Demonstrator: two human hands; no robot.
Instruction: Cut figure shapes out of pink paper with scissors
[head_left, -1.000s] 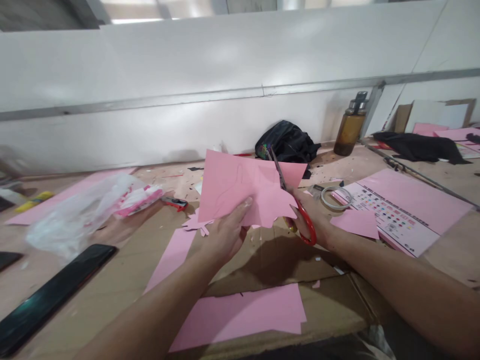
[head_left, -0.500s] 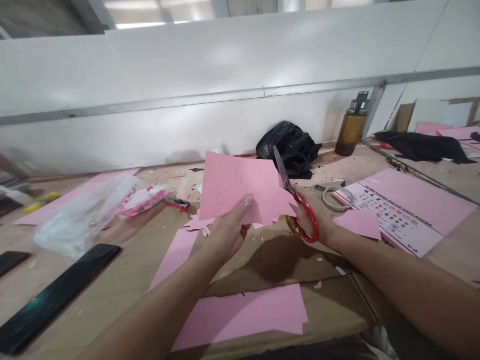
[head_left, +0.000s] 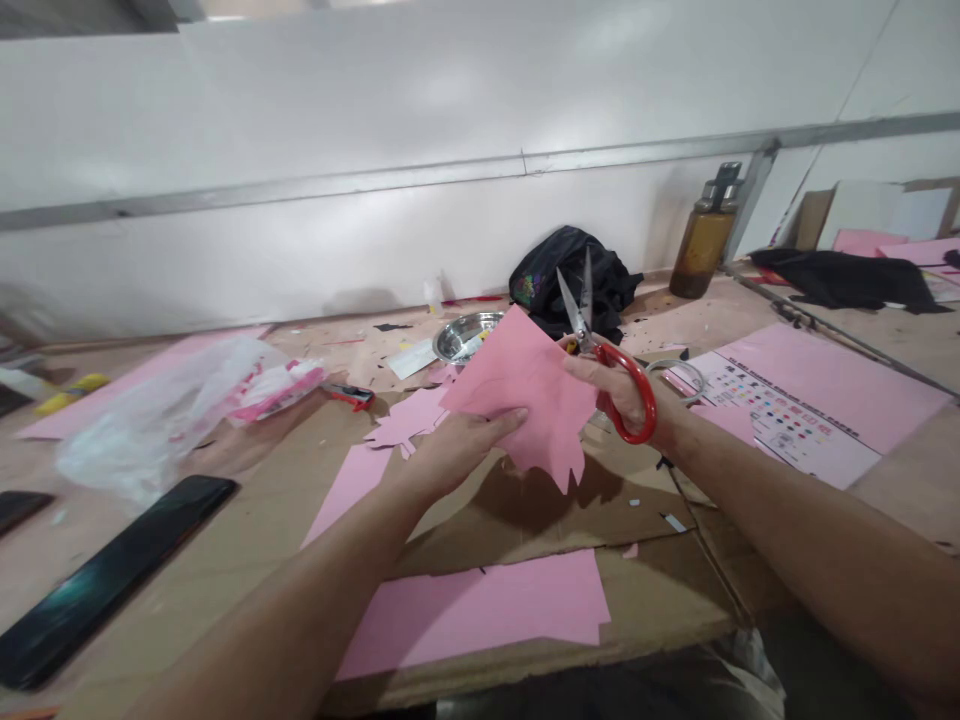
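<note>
Pinched between the thumb and fingers of my left hand (head_left: 472, 445) is a sheet of pink paper (head_left: 525, 385), raised above the cardboard and turned corner-up. Its lower right edge is cut into jagged points. My right hand (head_left: 619, 390) is closed on red-handled scissors (head_left: 630, 405); their blades are parted and point up and away, just beyond the paper's right side. The right fingertips come close to the paper's right edge; whether they touch it I cannot tell. On the cardboard behind my left hand lies a cut pink paper shape (head_left: 409, 415).
Cardboard (head_left: 262, 560) covers the near table, with a pink strip (head_left: 480, 610) on it. Around it are a black phone-like slab (head_left: 112, 580), a plastic bag (head_left: 150, 430), a red cutter (head_left: 349, 396), a metal bowl (head_left: 457, 338), a black cloth bundle (head_left: 562, 270), a bottle (head_left: 705, 240) and a pink paper pack (head_left: 817, 400).
The pink paper has been rotated corner-up and shifted right. The scissors have left its edge, and their blades have spread apart. The metal bowl has come into sight behind the paper.
</note>
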